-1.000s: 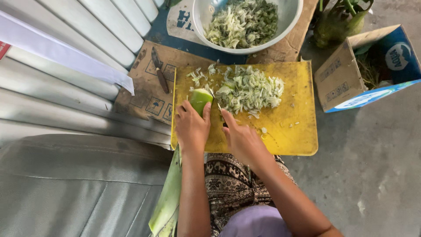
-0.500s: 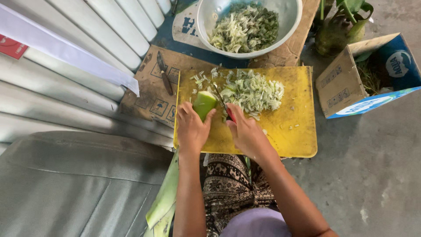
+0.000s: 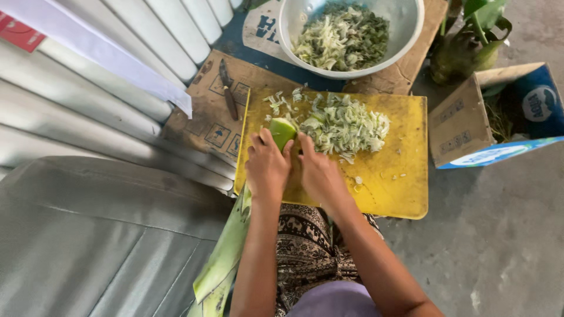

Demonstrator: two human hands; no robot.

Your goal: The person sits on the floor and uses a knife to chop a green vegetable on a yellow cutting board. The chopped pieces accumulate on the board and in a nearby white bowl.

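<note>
Left hand [image 3: 267,167] grip is clenched on the pale green, thick, layered plant stalk [image 3: 282,132], pinning its cut end flat on the yellow plastic cutting board [image 3: 399,194]. Right hand [image 3: 317,173] sits just beside the left, touching the stalk, fingers curled as if around a handle; no blade visible, so I cannot tell what that grip has. The stalk runs back under both hands and its long green sheath hangs off the near board edge past the patterned fabric on the lap [image 3: 308,246]. Just beyond the grip: pile of pale green shredded slices [image 3: 346,126], touching the stalk tip. Further out: white round bowl [image 3: 405,35] full of similar shreds. Left of the grip: 1 dark-handled small knife [image 3: 228,88] lying on flattened brown cardboard [image 3: 205,117], apart from both hands. Handling call: stalk looks fibrous, fairly stiff but moist, likely slippery at the cut face; light for its length. Best hold is just behind the cut end, fingertips tucked.
</note>
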